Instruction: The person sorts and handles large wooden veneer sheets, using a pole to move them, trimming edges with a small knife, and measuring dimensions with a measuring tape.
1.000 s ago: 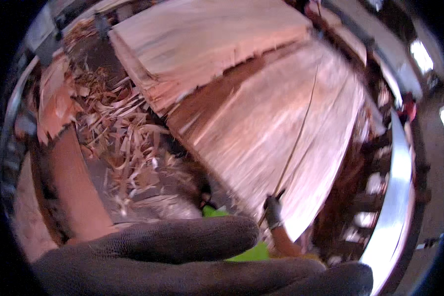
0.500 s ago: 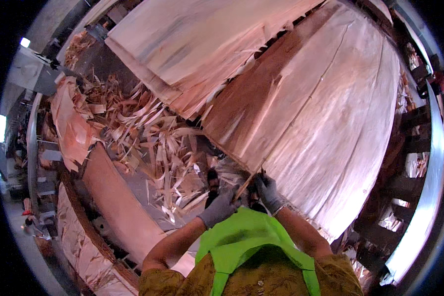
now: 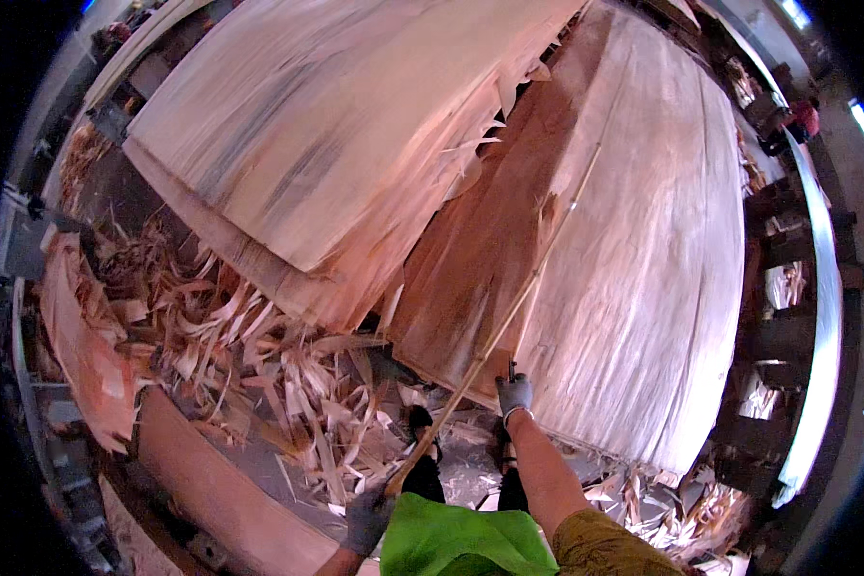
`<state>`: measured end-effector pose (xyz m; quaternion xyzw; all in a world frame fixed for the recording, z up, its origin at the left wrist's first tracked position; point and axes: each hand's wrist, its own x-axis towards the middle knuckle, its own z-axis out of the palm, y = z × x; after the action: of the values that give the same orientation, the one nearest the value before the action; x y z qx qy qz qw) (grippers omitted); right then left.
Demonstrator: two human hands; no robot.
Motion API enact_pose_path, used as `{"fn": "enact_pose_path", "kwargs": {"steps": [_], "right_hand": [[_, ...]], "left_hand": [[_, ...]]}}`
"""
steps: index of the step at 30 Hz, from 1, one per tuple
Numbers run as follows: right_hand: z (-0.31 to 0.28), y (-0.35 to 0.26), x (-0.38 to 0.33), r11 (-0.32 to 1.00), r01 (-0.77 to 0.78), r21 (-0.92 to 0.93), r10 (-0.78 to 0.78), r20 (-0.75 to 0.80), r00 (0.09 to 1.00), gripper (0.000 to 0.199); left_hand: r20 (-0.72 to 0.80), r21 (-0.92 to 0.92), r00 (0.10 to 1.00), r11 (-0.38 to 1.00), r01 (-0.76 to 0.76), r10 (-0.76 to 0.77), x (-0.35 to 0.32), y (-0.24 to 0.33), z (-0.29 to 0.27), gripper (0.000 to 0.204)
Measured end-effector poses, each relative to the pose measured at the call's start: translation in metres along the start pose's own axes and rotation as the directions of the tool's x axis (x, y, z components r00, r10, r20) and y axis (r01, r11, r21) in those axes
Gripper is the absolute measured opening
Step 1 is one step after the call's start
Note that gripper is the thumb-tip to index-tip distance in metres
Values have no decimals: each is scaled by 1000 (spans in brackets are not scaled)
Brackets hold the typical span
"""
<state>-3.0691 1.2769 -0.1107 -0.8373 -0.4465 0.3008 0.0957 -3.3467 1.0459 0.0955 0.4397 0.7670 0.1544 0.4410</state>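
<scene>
My left hand (image 3: 367, 518), in a grey glove, is closed around the lower end of a long thin wooden stick (image 3: 477, 363). The stick slants up and away to the right, across the near edge of a pale veneer stack (image 3: 643, 278). At that same near edge, my gloved right hand (image 3: 516, 394) is closed, with a small dark tip standing up from it; what it holds is too small to make out. Left of the stick, a darker reddish veneer sheet (image 3: 490, 230) shows beside the pale one.
Another veneer stack (image 3: 288, 144) with ragged edges lies at the far left. Curled veneer scraps (image 3: 307, 403) litter the floor around my feet. A long board (image 3: 221, 480) lies at the lower left. At the far right, a person (image 3: 802, 120) in red is partly visible.
My left hand has drawn back toward the lower left with the stick, which now slants over the stack's edge. My right hand remains near that edge. The view has shifted.
</scene>
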Motion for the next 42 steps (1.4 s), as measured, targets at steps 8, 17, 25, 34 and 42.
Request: {"fn": "enact_pose_path", "kwargs": {"steps": [8,17,25,34,42], "right_hand": [[-76,-21,-19,783,12,622,-208,244,947,24],[-273,-70,-31,843,31,537,-244,331,911,16],[-382,-66,-58,871,-5,492,-179,326,928,13],[-442,-50,-46,832,83,549,-286,295,912,22],[-464,-24,-24,684,120,719,-474,313,823,16]], "left_hand": [[-192,-436,980,891,-127,46,-36,-95,3,14],[-35,-43,999,999,14,-16,-75,-61,-56,28],[-134,-242,987,969,53,-88,-117,-97,-7,25],[-157,-266,987,964,-11,-32,-127,-71,44,21],[-52,-361,986,917,-167,159,-116,-1,89,18]]}}
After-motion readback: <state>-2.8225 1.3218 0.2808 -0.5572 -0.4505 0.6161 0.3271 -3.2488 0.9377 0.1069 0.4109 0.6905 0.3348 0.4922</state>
